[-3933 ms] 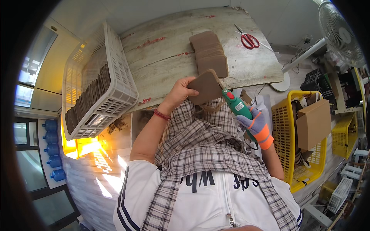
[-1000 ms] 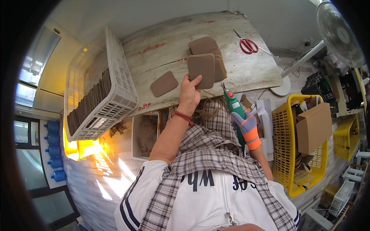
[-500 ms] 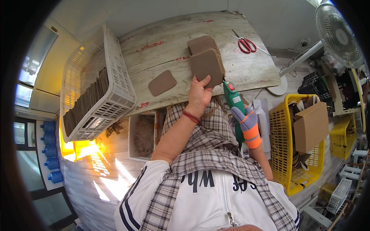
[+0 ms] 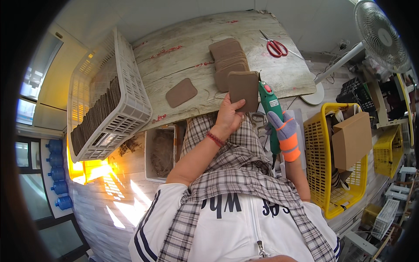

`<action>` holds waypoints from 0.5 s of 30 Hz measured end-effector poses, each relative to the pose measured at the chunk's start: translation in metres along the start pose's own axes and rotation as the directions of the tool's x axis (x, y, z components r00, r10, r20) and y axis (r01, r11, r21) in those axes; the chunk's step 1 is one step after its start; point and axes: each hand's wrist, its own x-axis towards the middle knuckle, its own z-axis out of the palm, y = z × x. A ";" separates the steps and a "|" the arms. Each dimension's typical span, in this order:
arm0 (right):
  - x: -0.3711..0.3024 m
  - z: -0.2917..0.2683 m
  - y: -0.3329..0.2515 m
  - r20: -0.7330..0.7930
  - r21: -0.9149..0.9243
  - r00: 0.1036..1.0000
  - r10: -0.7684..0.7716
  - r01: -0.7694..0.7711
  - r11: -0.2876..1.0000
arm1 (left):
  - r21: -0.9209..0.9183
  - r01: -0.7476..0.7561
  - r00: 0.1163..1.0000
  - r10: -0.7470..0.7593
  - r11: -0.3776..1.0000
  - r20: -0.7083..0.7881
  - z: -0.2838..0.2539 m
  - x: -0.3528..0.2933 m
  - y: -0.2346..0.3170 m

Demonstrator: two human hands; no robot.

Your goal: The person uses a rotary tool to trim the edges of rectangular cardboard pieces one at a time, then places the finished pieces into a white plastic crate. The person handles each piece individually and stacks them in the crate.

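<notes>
My left hand (image 4: 232, 114) pinches a brown rounded pad (image 4: 243, 89) by its lower edge, thumb on top, at the table's front edge. In my right hand (image 4: 284, 131), covered by a grey and orange work glove, is a green electric cutter (image 4: 271, 105) with a red button. Its thin dark tip points up beside the pad's right edge; I cannot tell whether they touch. Behind the held pad, a fanned stack of similar brown pads (image 4: 224, 47) lies on the worn table (image 4: 174, 37). A single loose pad (image 4: 181, 92) rests to the left.
Red-handled scissors (image 4: 276, 48) lie at the table's far right. A white crate (image 4: 135, 102) packed with brown pads stands at left. Below the table is a white bin (image 4: 162, 155) of scraps. A yellow basket (image 4: 318, 153) holding a cardboard box (image 4: 351, 140) and a fan (image 4: 382, 37) are at right.
My left hand has drawn one pad off the stack, toward me and to the right. The cutter has shifted slightly right, its tip now beside that pad's upper right edge.
</notes>
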 end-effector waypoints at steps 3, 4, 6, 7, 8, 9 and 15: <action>-0.004 -0.011 -0.008 0.065 -0.046 0.996 0.066 -0.063 0.997 | 0.130 0.005 0.999 -0.012 0.991 0.047 -0.013 -0.001 0.013; -0.006 -0.014 -0.010 0.087 -0.064 0.993 0.079 -0.074 0.995 | 0.180 0.005 0.998 -0.017 0.984 0.064 -0.018 -0.001 0.019; -0.010 -0.019 -0.015 0.124 -0.101 0.986 0.108 -0.096 0.990 | 0.286 0.033 0.998 -0.048 0.958 0.046 -0.023 -0.003 0.033; -0.013 -0.021 -0.017 0.141 -0.101 0.983 0.118 -0.104 0.989 | 0.337 0.047 0.997 -0.063 0.940 0.035 -0.024 -0.004 0.041; -0.017 -0.022 -0.020 0.157 -0.100 0.979 0.128 -0.114 0.988 | 0.393 0.062 0.996 -0.083 0.918 0.038 -0.025 -0.004 0.049; -0.019 -0.024 -0.021 0.174 -0.101 0.975 0.140 -0.123 0.987 | 0.446 0.075 0.994 -0.103 0.892 0.040 -0.026 -0.004 0.057; -0.020 -0.029 0.002 0.235 -0.268 0.970 0.056 0.009 0.963 | 0.675 0.134 0.969 -0.239 0.725 0.064 -0.042 -0.004 0.084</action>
